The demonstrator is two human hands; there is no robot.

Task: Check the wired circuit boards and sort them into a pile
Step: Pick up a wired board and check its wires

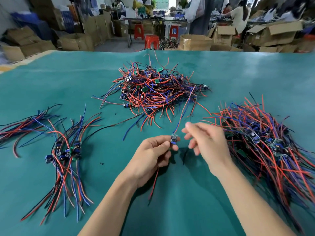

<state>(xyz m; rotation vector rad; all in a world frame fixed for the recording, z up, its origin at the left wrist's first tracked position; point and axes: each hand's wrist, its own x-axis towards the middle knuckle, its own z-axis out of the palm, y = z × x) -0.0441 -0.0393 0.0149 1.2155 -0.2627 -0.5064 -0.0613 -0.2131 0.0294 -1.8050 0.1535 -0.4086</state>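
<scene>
Head view: left hand pinches circuit board at fingertips

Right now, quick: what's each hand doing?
Left hand: fingers pinch a small wired circuit board.
Right hand: open, fingers relaxed, holding nothing; slightly blurred.

The bench is covered in a teal cloth-like mat, matt and faintly creased, with a raised fold at its far edge. The central tangled heap of small green circuit boards trails red, blue and black wires in smooth, slightly glossy plastic insulation. The sorted pile on the right shows the same sheen on its leads. Beyond the bench stand brown cardboard boxes, dull and papery, and shiny red plastic stools.
</scene>
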